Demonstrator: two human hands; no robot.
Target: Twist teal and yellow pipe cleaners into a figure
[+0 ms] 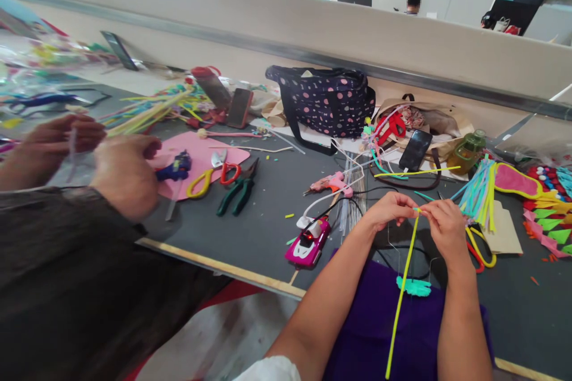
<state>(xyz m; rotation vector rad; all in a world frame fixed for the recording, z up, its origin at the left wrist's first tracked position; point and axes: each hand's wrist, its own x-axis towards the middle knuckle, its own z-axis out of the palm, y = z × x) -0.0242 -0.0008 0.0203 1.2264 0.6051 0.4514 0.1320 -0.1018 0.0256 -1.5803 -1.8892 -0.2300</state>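
Note:
My left hand (394,211) and my right hand (445,225) meet over the front of the table, fingertips pinched close together. Between them is the top end of a yellow pipe cleaner (405,286), which hangs down across my lap. A tiny bit of teal shows at the pinch. Below, a fuzzy teal piece (415,287) with thin wire lies over a dark purple cloth (375,321). Close to my right hand are red-and-yellow-handled scissors (485,250) and a bunch of blue and yellow pipe cleaners (480,196).
To my left, a co-worker's hands (125,172) hover by a blue glue gun (176,168), pliers (239,190) and scissors (208,181). A pink glue gun (330,183) and purple power strip (308,244) lie nearer me. Behind stand a dotted bag (326,101) and green bottle (467,152).

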